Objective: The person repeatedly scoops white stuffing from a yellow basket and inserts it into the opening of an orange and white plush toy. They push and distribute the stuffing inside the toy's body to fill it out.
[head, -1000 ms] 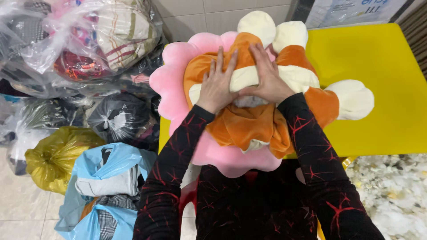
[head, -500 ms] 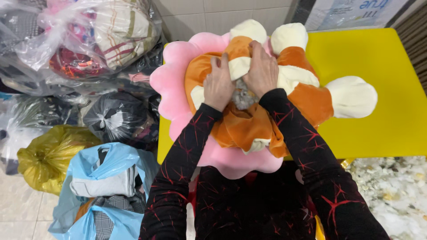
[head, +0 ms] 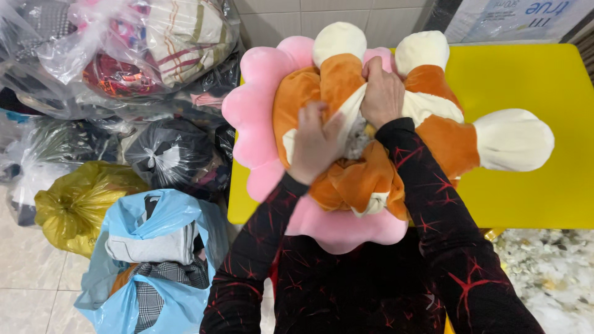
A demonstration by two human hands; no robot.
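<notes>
Nearest the camera, two forearms in black sleeves with red streaks rise from the bottom edge, which cuts them off at the elbows. The left hand [head: 314, 143] presses into the orange cloth of a plush toy [head: 371, 136], its grip closed on a fold of the fabric; the fingertips sink into the cloth and cannot be seen. The right hand [head: 382, 93], just beyond, has its grip bunched tight on the white and orange fabric near the toy's middle. Between the two hands a small patch of pale grey stuffing [head: 357, 137] shows, too crumpled to make out clearly. The toy lies on a pink flower-shaped cushion [head: 253, 117], which rests at the near left corner of the yellow tabletop [head: 532, 80] and overhangs its edge. On the floor to the left stand a blue bag of clothes [head: 154, 247], a yellow bag [head: 74, 198] and a dark bag [head: 167, 154]. Farther back, clear bags of clothes [head: 124, 49] are piled against the wall, partly cut off by the top edge.
</notes>
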